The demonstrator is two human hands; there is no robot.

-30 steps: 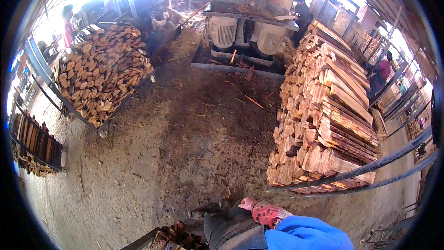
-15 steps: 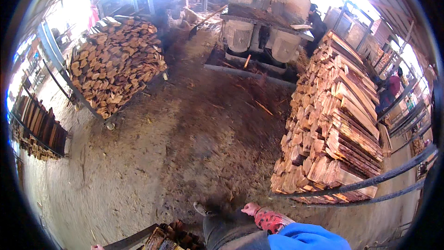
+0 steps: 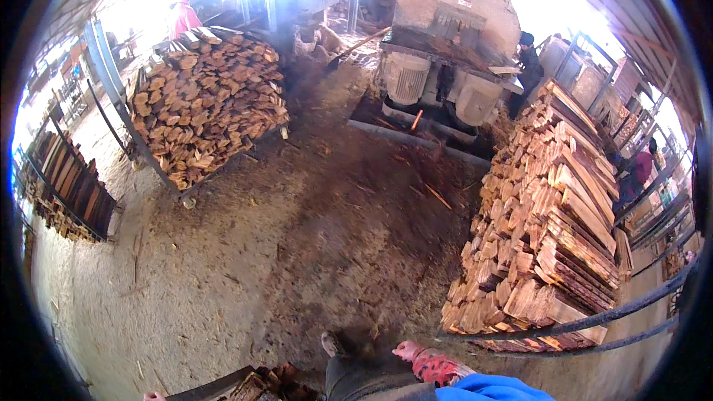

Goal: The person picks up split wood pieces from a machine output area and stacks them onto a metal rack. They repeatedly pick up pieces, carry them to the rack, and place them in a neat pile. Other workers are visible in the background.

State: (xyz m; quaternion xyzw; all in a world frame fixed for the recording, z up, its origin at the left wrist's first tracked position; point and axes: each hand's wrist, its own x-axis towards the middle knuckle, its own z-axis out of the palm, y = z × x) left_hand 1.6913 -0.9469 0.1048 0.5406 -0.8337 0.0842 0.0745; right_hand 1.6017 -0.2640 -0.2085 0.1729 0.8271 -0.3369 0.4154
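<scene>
A small pale label (image 3: 465,2) sits on the hood of the large machine (image 3: 423,7); its print is too small to read. The floor (image 3: 215,275) is grey and gritty, strewn with wood chips, with a darker band leading toward the machine. A thin stick (image 3: 438,196) lies on this band. Overhead, a sheet roof (image 3: 639,22) covers the right side; strong daylight enters at the back. Two motors (image 3: 408,79) are mounted at the front of the machine, above a low metal base (image 3: 416,139). The left wood stack (image 3: 212,108) and the right wood stack (image 3: 535,245) border a broad strip of floor, which extends from the wearer's shoe (image 3: 331,343) to the base. Two curved rails (image 3: 594,319) cross the near end of the right stack and limit the side there. The pile of wood (image 3: 264,386) is at the lower edge, between the left hand (image 3: 154,396) and the dark trousers (image 3: 364,379), beside a metal bar (image 3: 212,385). The left hand shows only its fingertips, just beside the bar; finger opening, grip and contact cannot be determined. The right hand (image 3: 405,350) is near the trousers; its finger opening and any grip cannot be determined at this size.
</scene>
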